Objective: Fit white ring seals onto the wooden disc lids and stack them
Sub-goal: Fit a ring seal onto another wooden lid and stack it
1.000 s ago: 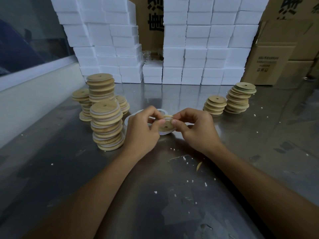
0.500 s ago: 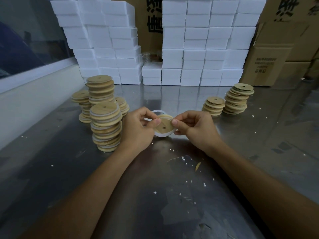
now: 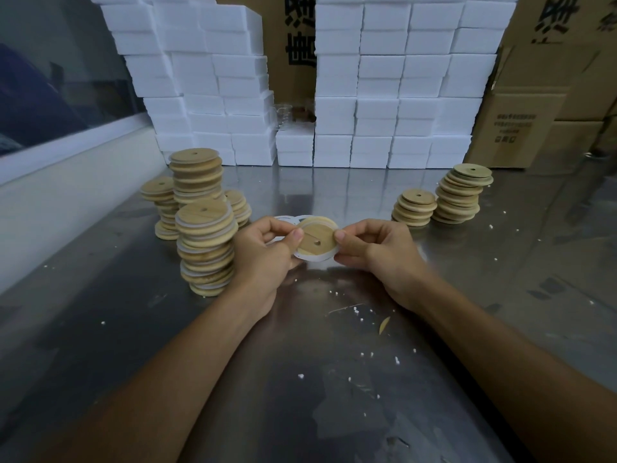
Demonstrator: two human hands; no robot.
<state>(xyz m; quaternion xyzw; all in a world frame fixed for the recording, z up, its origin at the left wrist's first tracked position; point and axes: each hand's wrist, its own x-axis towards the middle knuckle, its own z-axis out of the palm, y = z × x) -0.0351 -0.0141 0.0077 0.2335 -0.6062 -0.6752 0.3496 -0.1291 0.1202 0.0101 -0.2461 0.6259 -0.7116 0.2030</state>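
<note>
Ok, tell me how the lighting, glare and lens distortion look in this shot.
Head view: dim, soft light; the steel table throws mirror glare below the foam blocks; wide-angle bending tilts the edges; the lid and both the left hand and right hand stay sharp.

Lid (image 3: 315, 240) between stacks (image 3: 205, 242), on table (image 3: 300, 379)

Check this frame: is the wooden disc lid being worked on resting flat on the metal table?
No, both the left hand and the right hand pinch the wooden disc lid by its edges, tilted, above the metal table.
</note>
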